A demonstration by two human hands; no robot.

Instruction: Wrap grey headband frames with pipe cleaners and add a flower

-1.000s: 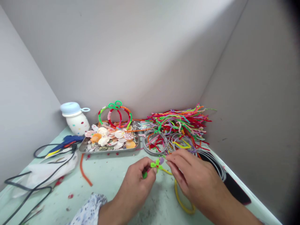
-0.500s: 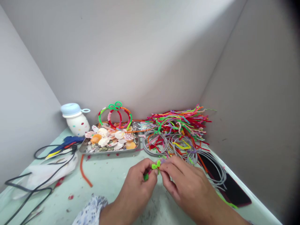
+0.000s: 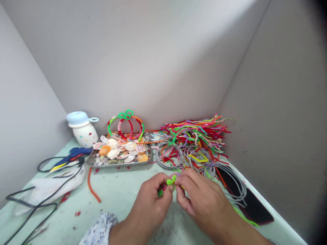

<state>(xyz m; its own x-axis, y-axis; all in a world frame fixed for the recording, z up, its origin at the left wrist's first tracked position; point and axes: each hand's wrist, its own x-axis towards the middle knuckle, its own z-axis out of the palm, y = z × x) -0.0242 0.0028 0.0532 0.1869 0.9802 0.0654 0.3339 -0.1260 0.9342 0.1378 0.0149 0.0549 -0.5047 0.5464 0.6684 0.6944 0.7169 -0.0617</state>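
Between my fingertips is a bright green pipe cleaner (image 3: 170,181) bent into small loops. My left hand (image 3: 154,197) pinches it from the left, and a bit of darker green and pink fuzzy stem shows under its curled fingers. My right hand (image 3: 200,194) closes on the loops from the other side with thumb and forefinger. The lower part of the piece is hidden by my fingers. Beyond my hands lie coils of grey wire (image 3: 168,166) and a heap of many-coloured pipe cleaners (image 3: 199,131).
A metal tray (image 3: 122,165) of seashells stands at the back, with pipe-cleaner rings (image 3: 131,127) on it. To its left are a white bottle (image 3: 84,136), a blue-handled tool (image 3: 73,154), black cable and plastic bag (image 3: 56,185). A dark flat slab (image 3: 258,206) lies right.
Both hands stay nearly in place. The green loops have tilted slightly and shifted a little to the right between my fingertips.
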